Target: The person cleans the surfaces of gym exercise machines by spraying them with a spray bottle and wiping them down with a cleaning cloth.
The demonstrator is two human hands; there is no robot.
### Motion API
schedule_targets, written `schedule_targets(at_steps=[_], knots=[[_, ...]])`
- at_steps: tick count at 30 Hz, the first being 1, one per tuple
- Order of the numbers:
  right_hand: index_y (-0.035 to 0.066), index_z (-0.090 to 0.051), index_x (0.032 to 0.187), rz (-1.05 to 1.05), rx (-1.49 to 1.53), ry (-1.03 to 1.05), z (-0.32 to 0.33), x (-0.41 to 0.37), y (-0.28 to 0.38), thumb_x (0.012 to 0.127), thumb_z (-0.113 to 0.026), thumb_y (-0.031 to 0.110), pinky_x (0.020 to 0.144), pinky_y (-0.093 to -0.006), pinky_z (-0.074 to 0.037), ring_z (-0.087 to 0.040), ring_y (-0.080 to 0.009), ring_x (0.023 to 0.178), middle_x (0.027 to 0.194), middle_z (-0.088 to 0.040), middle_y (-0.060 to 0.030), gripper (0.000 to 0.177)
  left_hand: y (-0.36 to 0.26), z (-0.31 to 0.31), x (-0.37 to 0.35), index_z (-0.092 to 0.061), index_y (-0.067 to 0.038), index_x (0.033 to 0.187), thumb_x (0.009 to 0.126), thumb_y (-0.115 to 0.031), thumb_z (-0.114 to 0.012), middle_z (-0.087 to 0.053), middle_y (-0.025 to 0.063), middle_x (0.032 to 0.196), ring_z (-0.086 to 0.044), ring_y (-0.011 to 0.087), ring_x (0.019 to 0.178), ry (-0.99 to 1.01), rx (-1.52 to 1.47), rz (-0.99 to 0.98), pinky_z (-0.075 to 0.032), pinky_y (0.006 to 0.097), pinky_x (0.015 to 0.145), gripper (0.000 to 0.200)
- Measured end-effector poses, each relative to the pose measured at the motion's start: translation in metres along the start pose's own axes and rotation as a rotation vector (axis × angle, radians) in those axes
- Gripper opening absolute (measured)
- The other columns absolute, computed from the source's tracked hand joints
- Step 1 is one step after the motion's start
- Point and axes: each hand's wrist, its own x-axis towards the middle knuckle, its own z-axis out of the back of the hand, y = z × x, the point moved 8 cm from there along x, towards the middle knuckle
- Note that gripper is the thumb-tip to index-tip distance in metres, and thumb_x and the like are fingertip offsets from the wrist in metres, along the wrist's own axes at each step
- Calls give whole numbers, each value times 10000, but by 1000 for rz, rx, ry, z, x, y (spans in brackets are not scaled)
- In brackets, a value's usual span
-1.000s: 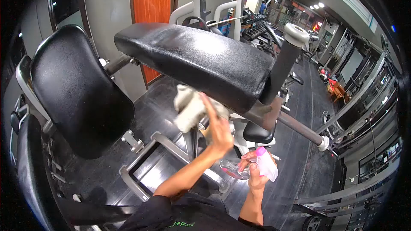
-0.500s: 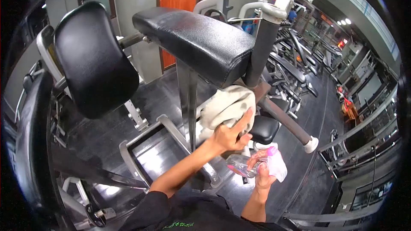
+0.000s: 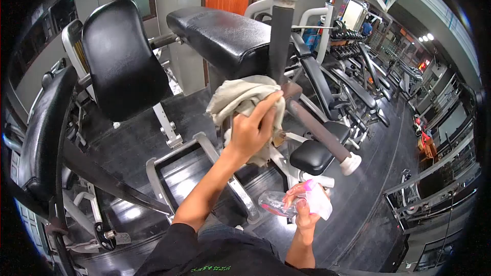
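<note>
My left hand [image 3: 250, 130] is closed on a crumpled grey-beige cloth [image 3: 243, 94]. The cloth is bunched against the machine's metal frame, just under the end of a long black padded cushion [image 3: 225, 33]. An upright post with a dark grip [image 3: 280, 41] rises right behind the cloth. Lower down, my right hand [image 3: 303, 209] grips a clear spray bottle [image 3: 273, 203] around its neck. The bottle lies tilted, its base toward the left, with a pink and white spray head. Part of the neck is hidden by my fingers.
A black backrest pad [image 3: 123, 61] stands to the left, with another black pad [image 3: 43, 128] nearer me. A dark bar with a white end cap [image 3: 350, 164] sticks out right, above a small black seat [image 3: 312, 157]. Grey floor frames [image 3: 204, 148] lie below; benches and dumbbells fill the back right.
My left hand and the cloth have moved left and up along the machine. The bottle in my right hand has shifted slightly left. The camera view has also turned a little.
</note>
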Motion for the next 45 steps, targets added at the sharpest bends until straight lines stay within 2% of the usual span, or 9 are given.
schedule_targets(at_steps=[5, 13, 21, 31, 32, 35, 36, 40, 45], knots=[[-93, -592, 873, 32, -39, 110, 2, 3, 9, 798, -656, 156, 528, -285, -519, -624, -183, 549, 738, -644, -162, 268, 2, 33, -19, -642, -38, 1040, 873, -17, -537, -675, 108, 912, -615, 160, 750, -29, 34, 448, -461, 259, 674, 198], [13, -641, 909, -137, -322, 549, -51, 17, -8, 747, -712, 142, 611, -305, -470, -629, -223, 688, 742, -639, -73, 219, -27, 41, -39, -558, -25, 1107, 881, -52, -561, -595, 26, 895, -506, 58, 719, 201, -309, 542, -402, 207, 621, 228], [4, -662, 963, -209, -113, 377, -53, 17, -25, 780, -681, 219, 677, -288, -479, -609, -182, 745, 968, -626, -105, 283, -6, 104, -91, -568, -21, 1126, 886, -74, -564, -587, 0, 957, -492, 40, 787, 425, -299, 967, -411, 189, 688, 246], [-22, -653, 1018, -245, -23, 531, -90, 26, -37, 741, -676, 243, 838, -340, -462, -604, -283, 962, 1056, -617, -191, 384, 27, 175, -151, -457, -47, 1315, 867, -309, -614, -674, 143, 916, -631, 160, 769, 925, 276, 1336, -480, 303, 701, 542], [-21, -651, 1043, -287, 15, 542, -97, 27, -39, 740, -680, 248, 852, -343, -459, -600, -295, 984, 1066, -614, -201, 406, 34, 178, -162, -414, -56, 1350, 812, -406, -663, -571, 259, 1173, -615, 297, 1015, 792, 108, 1368, -489, 368, 824, 689], [-20, -644, 1077, -173, -38, 630, -121, 38, -34, 744, -688, 261, 852, -348, -463, -594, -304, 1007, 1081, -606, -216, 438, 23, 157, -147, -397, -60, 1361, 783, -441, -681, -368, 301, 1364, -458, 399, 1213, 967, 235, 739, -424, 411, 967, 748], [-20, -644, 1077, -173, -37, 635, -128, 40, -35, 744, -688, 261, 852, -348, -463, -594, -304, 1007, 1081, -606, -216, 438, 27, 144, -156, -397, -77, 1365, 748, -479, -701, -161, 281, 1468, -301, 452, 1301, 944, 68, 742, -321, 438, 1060, 796], [-22, -635, 1094, -213, 38, 596, -146, 50, -50, 751, -690, 273, 865, -358, -463, -591, -309, 1018, 1094, -604, -218, 456, 49, 117, -156, -556, -17, 1186, 814, -223, -666, -506, 205, 1281, -459, 376, 1215, 832, -372, 897, -344, 428, 1025, 439], [-23, -620, 1109, -313, 21, 624, -159, 70, -75, 758, -699, 231, 867, -344, -472, -612, -298, 997, 1168, -591, -204, 440, 122, 181, -166, -583, -33, 1089, 927, -101, -494, -613, 62, 1120, -563, 146, 1029, -110, -344, 1034, -438, 304, 892, 196]])
